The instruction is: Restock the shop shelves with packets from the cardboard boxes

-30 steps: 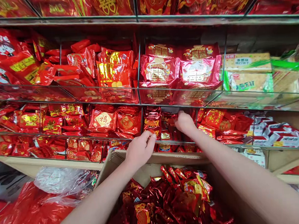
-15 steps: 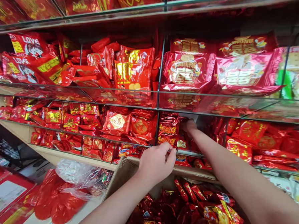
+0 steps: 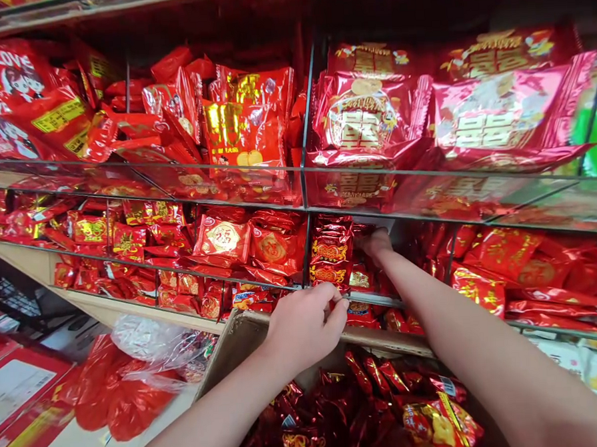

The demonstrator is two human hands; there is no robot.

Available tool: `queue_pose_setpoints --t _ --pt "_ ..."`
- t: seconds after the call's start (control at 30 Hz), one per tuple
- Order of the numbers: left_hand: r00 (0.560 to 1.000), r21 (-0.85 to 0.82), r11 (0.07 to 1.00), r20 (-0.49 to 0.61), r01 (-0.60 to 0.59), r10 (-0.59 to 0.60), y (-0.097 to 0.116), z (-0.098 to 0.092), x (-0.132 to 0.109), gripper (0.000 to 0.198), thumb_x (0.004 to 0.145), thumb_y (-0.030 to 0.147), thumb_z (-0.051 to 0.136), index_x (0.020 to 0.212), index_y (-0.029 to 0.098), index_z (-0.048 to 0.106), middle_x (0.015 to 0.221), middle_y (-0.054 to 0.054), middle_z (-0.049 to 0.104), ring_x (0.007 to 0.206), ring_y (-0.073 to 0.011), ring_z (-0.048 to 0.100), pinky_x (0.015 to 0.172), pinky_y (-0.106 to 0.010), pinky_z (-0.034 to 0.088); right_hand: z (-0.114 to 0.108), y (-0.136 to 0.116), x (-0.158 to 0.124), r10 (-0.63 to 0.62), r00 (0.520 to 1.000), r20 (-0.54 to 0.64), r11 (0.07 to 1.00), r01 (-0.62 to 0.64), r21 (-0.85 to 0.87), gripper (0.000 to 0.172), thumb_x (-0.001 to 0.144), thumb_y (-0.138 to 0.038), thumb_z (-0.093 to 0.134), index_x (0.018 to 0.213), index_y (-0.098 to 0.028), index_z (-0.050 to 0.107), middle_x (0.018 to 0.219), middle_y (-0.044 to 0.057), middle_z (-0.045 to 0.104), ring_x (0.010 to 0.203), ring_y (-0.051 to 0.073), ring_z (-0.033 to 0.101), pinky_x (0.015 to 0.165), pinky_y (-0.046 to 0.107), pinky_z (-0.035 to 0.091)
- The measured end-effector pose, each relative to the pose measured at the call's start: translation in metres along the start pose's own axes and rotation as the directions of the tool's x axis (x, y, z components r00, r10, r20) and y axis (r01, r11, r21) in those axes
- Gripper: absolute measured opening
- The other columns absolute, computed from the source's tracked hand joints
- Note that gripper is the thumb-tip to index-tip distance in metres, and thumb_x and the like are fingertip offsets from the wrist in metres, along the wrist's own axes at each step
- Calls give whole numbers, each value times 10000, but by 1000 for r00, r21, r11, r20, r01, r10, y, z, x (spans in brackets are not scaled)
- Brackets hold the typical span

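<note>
My left hand (image 3: 308, 322) is at the front edge of a lower shelf compartment, above the rim of a cardboard box (image 3: 237, 333). Its fingers are curled; whatever they may hold is hidden. Just behind it, red packets (image 3: 330, 248) stand stacked in the compartment. My right hand (image 3: 378, 242) reaches deep into that same compartment, to the right of the stack, its fingers out of sight in the shadow. A small red and gold packet (image 3: 361, 278) lies below my right hand. Below both arms, the box holds several dark red packets (image 3: 338, 415).
Above, a shelf with a clear front strip (image 3: 256, 184) holds larger red and pink packets (image 3: 363, 117). More packets (image 3: 505, 259) fill compartments at right. Red plastic bags (image 3: 132, 392) and a red carton (image 3: 18, 405) are at lower left.
The view has moved closer to the shelves and tilted slightly. Both hands remain at the same compartment, my left still by its front edge and my right still inside.
</note>
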State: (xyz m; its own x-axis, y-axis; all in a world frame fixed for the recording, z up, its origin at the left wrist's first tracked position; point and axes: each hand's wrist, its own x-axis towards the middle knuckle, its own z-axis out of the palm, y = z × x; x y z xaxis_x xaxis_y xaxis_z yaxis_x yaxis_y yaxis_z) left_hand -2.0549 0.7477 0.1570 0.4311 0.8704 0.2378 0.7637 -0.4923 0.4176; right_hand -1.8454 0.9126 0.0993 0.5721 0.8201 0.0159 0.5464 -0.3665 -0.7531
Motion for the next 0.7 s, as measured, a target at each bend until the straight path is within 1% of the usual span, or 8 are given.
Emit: queue_pose_setpoints --t 0.1,0.2,0.3,0.53,0.63,0.7 --pt "1000 1 1000 -1 -5 5 0 0 0 248 821 351 350 746 221 548 616 35 580 520 -105 493 488 -217 301 0 -3 -1 45 999 -11 999 -45 -30 804 451 -340 754 1123 -77 400 1054 205 550 931 251 565 707 295 490" --pt "1000 4 1000 -7 -11 11 1 -1 1 244 819 344 352 758 220 553 628 33 587 523 -106 494 488 -217 300 0 -4 -3 58 998 3 997 -58 -47 777 486 -369 736 1120 -80 394 1063 205 546 952 259 559 743 316 482" --pt "1000 6 1000 -9 -17 17 2 -1 0 241 819 339 353 761 221 555 629 31 590 526 -109 500 489 -220 301 0 -3 -5 57 998 25 997 -55 -54 742 511 -406 715 1107 -91 404 1060 182 556 964 268 554 778 346 468" --pt "999 7 1000 -25 -27 28 1 1 0 256 820 342 349 735 214 553 620 25 594 506 -104 491 479 -222 299 2 -5 -9 80 996 32 996 -78 -52 837 447 -352 757 1134 -71 371 1079 187 545 951 259 556 761 317 471" --pt "999 13 999 -39 -36 37 0 2 -2 250 821 338 350 740 218 554 613 28 593 502 -103 486 485 -222 304 1 -6 -11 92 996 14 994 -91 -59 882 432 -367 765 1150 -69 347 1076 203 536 942 259 558 740 312 474" --pt "998 20 999 -46 -43 44 -1 3 -2 247 820 337 351 738 222 554 607 32 592 504 -105 488 486 -223 304 -1 -5 -12 93 996 1 994 -93 -62 882 432 -383 764 1147 -76 349 1055 204 543 924 247 563 721 297 476"
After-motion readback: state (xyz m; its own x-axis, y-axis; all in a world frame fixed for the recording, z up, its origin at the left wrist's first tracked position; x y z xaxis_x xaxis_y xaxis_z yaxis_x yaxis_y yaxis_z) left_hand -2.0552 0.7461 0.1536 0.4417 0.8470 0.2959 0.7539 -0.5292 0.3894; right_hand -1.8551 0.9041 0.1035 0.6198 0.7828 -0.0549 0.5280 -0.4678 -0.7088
